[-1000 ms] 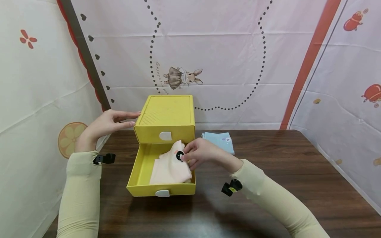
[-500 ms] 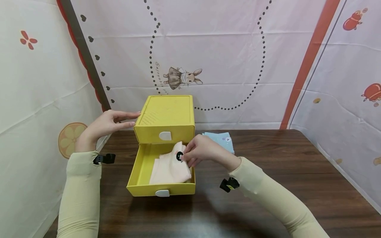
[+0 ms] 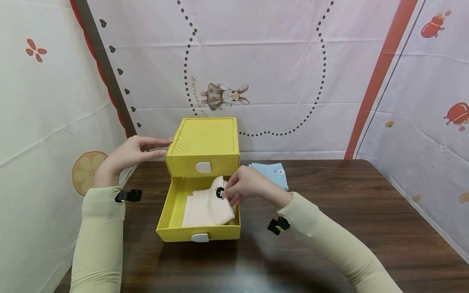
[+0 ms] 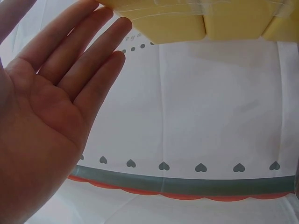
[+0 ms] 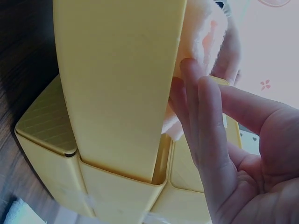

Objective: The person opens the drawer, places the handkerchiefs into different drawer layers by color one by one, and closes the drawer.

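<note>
A yellow two-tier drawer box (image 3: pixel 205 138) stands on the table, its lower drawer (image 3: pixel 172 203) pulled out and its upper one closed. Inside the open drawer lies a folded pale pink towel (image 3: pixel 205 209) with a round black patch, its back right part raised. My right hand (image 3: pixel 247 185) pinches that raised part beside the patch; in the right wrist view its fingertips meet the fluffy pink towel (image 5: pixel 196 42) over the drawer wall. My left hand (image 3: pixel 132 154) rests its straight fingertips against the box's upper left side, palm showing in the left wrist view.
A folded light blue towel (image 3: pixel 271 174) lies on the dark wooden table (image 3: pixel 329 211), just right of the box. Printed white cloth (image 3: pixel 286 81) hangs behind and along both sides.
My right hand has shifted slightly left, and the pink towel has slid a little left within the drawer. The left hand and the box have stayed put.
</note>
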`<state>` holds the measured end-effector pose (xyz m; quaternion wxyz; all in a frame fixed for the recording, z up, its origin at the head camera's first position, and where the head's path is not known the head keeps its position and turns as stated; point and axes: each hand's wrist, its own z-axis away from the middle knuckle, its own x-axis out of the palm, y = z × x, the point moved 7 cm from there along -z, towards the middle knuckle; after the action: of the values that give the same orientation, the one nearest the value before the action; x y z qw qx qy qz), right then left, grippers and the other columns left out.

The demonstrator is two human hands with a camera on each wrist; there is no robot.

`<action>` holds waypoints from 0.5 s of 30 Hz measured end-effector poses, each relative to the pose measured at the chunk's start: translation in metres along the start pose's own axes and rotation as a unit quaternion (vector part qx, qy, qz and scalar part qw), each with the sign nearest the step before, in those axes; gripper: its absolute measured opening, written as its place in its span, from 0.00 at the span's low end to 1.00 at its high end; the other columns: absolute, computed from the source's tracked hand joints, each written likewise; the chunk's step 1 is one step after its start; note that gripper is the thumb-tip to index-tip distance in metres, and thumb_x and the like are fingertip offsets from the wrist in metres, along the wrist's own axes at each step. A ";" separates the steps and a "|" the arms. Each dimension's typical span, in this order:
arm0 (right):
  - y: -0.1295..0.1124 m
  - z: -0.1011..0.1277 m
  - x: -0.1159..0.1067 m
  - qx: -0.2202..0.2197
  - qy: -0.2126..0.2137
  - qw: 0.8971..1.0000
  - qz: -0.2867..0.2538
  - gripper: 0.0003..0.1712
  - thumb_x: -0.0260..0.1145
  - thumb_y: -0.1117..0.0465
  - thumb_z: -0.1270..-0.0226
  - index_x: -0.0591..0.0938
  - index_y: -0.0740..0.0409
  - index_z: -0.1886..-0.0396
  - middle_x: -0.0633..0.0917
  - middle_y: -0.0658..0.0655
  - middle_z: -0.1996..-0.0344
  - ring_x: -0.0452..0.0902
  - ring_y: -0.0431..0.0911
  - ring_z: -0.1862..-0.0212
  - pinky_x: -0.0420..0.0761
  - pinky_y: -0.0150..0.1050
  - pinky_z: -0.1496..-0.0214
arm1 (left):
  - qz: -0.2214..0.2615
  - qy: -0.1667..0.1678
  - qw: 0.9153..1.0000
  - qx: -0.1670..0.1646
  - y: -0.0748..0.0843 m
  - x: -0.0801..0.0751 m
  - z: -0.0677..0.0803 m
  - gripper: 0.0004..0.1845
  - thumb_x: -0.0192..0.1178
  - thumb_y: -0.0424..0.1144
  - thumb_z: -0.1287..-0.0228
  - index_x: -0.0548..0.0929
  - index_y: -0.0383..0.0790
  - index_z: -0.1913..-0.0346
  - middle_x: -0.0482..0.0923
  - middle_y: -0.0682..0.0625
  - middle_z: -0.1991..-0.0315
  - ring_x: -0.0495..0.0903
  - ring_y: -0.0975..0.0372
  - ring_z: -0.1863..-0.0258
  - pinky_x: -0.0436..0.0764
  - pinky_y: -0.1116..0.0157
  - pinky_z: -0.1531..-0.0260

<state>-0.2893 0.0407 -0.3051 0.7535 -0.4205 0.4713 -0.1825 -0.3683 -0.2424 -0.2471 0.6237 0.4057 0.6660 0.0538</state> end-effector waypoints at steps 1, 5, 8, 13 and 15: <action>0.001 -0.001 0.000 0.000 0.000 1.000 -0.001 0.06 0.71 0.60 0.42 0.88 0.59 0.72 0.87 0.55 0.79 0.86 0.50 0.73 0.83 0.38 0.71 | 0.000 0.000 1.000 0.000 0.000 0.000 0.000 0.23 0.62 0.53 0.39 0.77 0.61 0.39 0.75 0.58 0.39 0.73 0.60 0.39 0.75 0.49 0.47; 0.004 -0.004 0.003 0.001 -0.001 1.000 -0.009 0.06 0.71 0.60 0.42 0.87 0.60 0.72 0.87 0.56 0.78 0.86 0.49 0.73 0.83 0.38 0.70 | -0.002 0.000 1.000 0.001 0.000 0.001 0.001 0.23 0.62 0.53 0.39 0.77 0.60 0.39 0.75 0.58 0.39 0.73 0.59 0.39 0.75 0.49 0.47; 0.005 -0.004 0.004 0.001 0.001 1.000 -0.018 0.07 0.71 0.60 0.43 0.87 0.60 0.71 0.88 0.56 0.77 0.86 0.50 0.72 0.84 0.41 0.68 | -0.002 0.001 1.000 0.002 0.000 0.001 0.001 0.24 0.62 0.53 0.39 0.77 0.59 0.39 0.75 0.57 0.39 0.73 0.58 0.39 0.75 0.49 0.47; 0.004 -0.004 0.003 -0.003 0.009 1.000 -0.030 0.09 0.72 0.60 0.43 0.87 0.61 0.67 0.88 0.56 0.76 0.86 0.49 0.72 0.84 0.43 0.66 | -0.001 0.003 1.000 0.003 -0.001 0.001 0.000 0.23 0.62 0.53 0.39 0.77 0.60 0.39 0.75 0.57 0.39 0.73 0.58 0.39 0.75 0.48 0.47; 0.004 -0.005 0.003 -0.001 0.013 0.999 -0.037 0.09 0.72 0.60 0.43 0.87 0.62 0.67 0.88 0.56 0.75 0.86 0.48 0.72 0.84 0.42 0.67 | 0.000 0.002 1.000 0.004 0.000 0.001 0.000 0.23 0.62 0.53 0.39 0.77 0.60 0.39 0.75 0.57 0.39 0.73 0.58 0.39 0.75 0.48 0.47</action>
<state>-0.2923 0.0391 -0.3114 0.7397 -0.4363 0.4649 -0.2153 -0.3684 -0.2424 -0.2478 0.6203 0.4083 0.6677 0.0520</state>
